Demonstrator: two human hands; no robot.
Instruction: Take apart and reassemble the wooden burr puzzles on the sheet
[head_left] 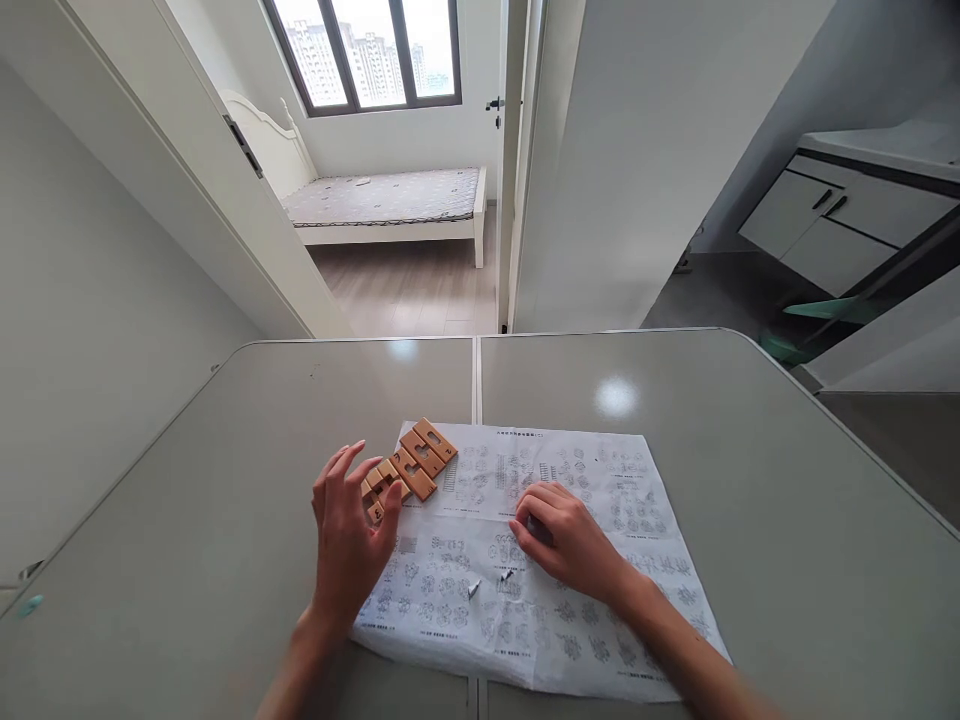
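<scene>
A row of flat wooden puzzle pieces (424,450) with cut-out notches and printed numbers lies slanting across the upper left corner of a printed sheet (600,470). My left hand (348,520) is beside the lower end of that row, fingers spread and partly covering the nearest pieces. Whether its thumb touches them I cannot tell. On the middle right of the sheet rests my right hand (566,535), fingers curled in. Its grip hides whatever may be inside. Two small torn scraps, one of them a grey scrap (474,590), lie between my hands.
The sheet of line diagrams lies on a grey table (225,480) with a seam (477,380) down its middle. Beyond the table's far edge are a doorway, a bed (390,200) and a window. A low cabinet (847,210) stands at the right.
</scene>
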